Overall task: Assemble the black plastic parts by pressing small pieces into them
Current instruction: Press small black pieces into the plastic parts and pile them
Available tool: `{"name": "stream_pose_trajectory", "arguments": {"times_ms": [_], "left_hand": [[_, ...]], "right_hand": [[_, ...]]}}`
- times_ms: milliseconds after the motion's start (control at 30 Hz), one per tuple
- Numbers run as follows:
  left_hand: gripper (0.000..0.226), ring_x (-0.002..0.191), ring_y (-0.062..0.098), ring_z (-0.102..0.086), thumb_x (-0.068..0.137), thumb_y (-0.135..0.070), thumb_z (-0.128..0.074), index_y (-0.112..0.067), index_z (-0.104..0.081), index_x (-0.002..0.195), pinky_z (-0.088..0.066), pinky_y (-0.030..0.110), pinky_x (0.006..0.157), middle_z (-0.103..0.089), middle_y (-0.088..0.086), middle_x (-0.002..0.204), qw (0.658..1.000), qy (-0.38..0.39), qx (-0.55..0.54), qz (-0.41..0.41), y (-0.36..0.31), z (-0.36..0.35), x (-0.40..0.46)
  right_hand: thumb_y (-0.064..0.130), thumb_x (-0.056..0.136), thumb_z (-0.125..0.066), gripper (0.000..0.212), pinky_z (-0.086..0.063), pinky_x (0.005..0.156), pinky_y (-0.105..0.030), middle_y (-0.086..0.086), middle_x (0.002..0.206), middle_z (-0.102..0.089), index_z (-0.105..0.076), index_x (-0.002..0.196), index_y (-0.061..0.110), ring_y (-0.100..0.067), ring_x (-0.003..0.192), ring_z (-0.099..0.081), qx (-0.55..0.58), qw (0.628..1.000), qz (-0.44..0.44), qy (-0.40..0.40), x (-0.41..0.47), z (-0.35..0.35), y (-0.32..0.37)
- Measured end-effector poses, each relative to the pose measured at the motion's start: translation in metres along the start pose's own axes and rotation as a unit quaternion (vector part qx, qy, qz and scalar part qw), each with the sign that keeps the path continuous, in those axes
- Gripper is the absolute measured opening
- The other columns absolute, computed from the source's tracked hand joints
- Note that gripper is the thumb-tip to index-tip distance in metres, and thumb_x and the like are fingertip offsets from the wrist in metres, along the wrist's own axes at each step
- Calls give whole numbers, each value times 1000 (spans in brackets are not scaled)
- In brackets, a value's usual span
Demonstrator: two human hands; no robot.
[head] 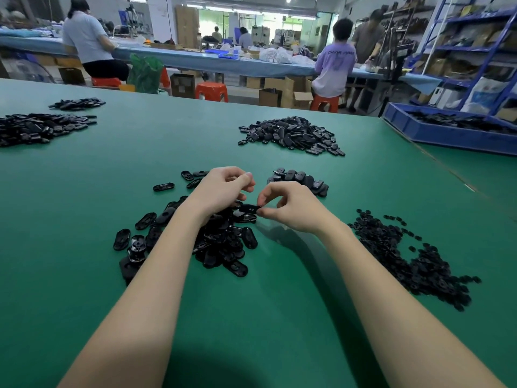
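Note:
A black oval plastic part (247, 209) is held between both hands above the green table (251, 317). My left hand (221, 190) grips its left end with curled fingers. My right hand (288, 205) pinches its right end between thumb and forefinger. Under my left wrist lies a pile of black oval parts (212, 242). A heap of small black pieces (408, 259) spreads to the right of my right forearm. A short row of stacked oval parts (300, 179) sits just beyond my right hand.
A larger pile of black parts (293, 134) lies farther back at centre, and two more piles (39, 127) at the far left. A blue tray (447, 133) with black parts stands at the right edge. People sit at a long bench behind.

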State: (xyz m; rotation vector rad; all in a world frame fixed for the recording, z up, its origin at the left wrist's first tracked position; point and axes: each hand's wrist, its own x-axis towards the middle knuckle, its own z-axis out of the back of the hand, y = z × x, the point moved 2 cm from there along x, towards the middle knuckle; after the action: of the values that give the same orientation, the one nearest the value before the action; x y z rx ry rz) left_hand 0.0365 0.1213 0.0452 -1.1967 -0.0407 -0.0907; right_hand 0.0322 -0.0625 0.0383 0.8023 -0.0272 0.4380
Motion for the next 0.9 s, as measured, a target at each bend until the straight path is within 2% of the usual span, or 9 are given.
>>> {"name": "stream_pose_trajectory", "arguments": {"times_ms": [67, 167, 233, 300, 500, 600, 733, 800, 900], "left_hand": [[20, 76, 7, -69, 99, -36, -57, -24, -73, 95, -51, 26, 76, -77, -9, 92, 1000, 15, 17, -1, -1, -2, -1], [20, 86, 13, -68, 97, -40, -58, -28, -74, 92, -51, 33, 84, -76, -13, 91, 998, 18, 52, -11, -3, -3, -2], [19, 76, 12, -64, 97, -39, -59, -28, -74, 92, -52, 30, 77, -77, -8, 92, 999, 46, 29, -2, -6, -6, -5], [15, 70, 10, -64, 97, -35, -61, -28, -73, 92, -49, 22, 64, -77, -2, 92, 996, 91, 15, 14, -9, -13, -8], [16, 78, 13, -68, 93, -7, -64, -17, -77, 95, -57, 21, 75, -74, 10, 86, 985, 161, -61, 0, -19, -48, -14], [18, 77, 16, -69, 93, -2, -64, -14, -77, 94, -57, 21, 77, -76, 18, 94, 983, 165, -82, 3, -20, -65, -17], [18, 79, 16, -74, 95, 2, -60, -5, -73, 105, -58, 19, 79, -76, 15, 102, 974, 162, -151, 37, -19, -81, -18], [22, 86, 18, -76, 96, 6, -56, -5, -72, 107, -57, 16, 77, -75, 14, 106, 970, 165, -170, 48, -17, -85, -18], [27, 92, 19, -76, 95, 11, -53, -6, -72, 105, -56, 15, 75, -75, 15, 106, 967, 158, -191, 58, -14, -86, -18]], "right_hand": [[18, 84, -82, 16, -38, 57, -8, 11, 90, -73, -71, 82, 30, 8, 52, -53, 20, 1000, -11, -6, -3, 3, -1], [19, 85, -82, 11, -42, 64, -18, 12, 80, -69, -73, 86, 24, 8, 53, -52, 55, 997, -48, 8, -6, 2, -4], [17, 85, -82, 11, -43, 64, -15, 13, 73, -66, -72, 88, 21, 5, 56, -53, 105, 992, -69, 7, -9, 6, -5], [15, 87, -81, 10, -39, 54, -8, 13, 68, -63, -72, 89, 19, 2, 54, -52, 154, 984, -90, -1, -14, 15, -9], [24, 90, -78, 5, -36, 47, -13, 1, 79, -66, -74, 93, 22, -3, 50, -46, 173, 971, -160, -38, -38, 35, -34], [27, 89, -75, 3, -42, 53, -14, 4, 85, -77, -78, 90, 25, 1, 55, -53, 95, 974, -197, -56, -47, 54, -47], [31, 89, -67, 10, -52, 76, -30, 15, 89, -75, -76, 86, 33, -13, 90, -66, -103, 956, -252, -111, -58, 91, -65], [32, 89, -66, 11, -47, 77, -30, 16, 93, -72, -73, 83, 38, -17, 95, -64, -198, 934, -280, -105, -66, 99, -70], [34, 88, -67, 9, -43, 75, -28, 18, 93, -70, -72, 83, 40, -17, 94, -62, -240, 920, -294, -99, -74, 100, -77]]}}
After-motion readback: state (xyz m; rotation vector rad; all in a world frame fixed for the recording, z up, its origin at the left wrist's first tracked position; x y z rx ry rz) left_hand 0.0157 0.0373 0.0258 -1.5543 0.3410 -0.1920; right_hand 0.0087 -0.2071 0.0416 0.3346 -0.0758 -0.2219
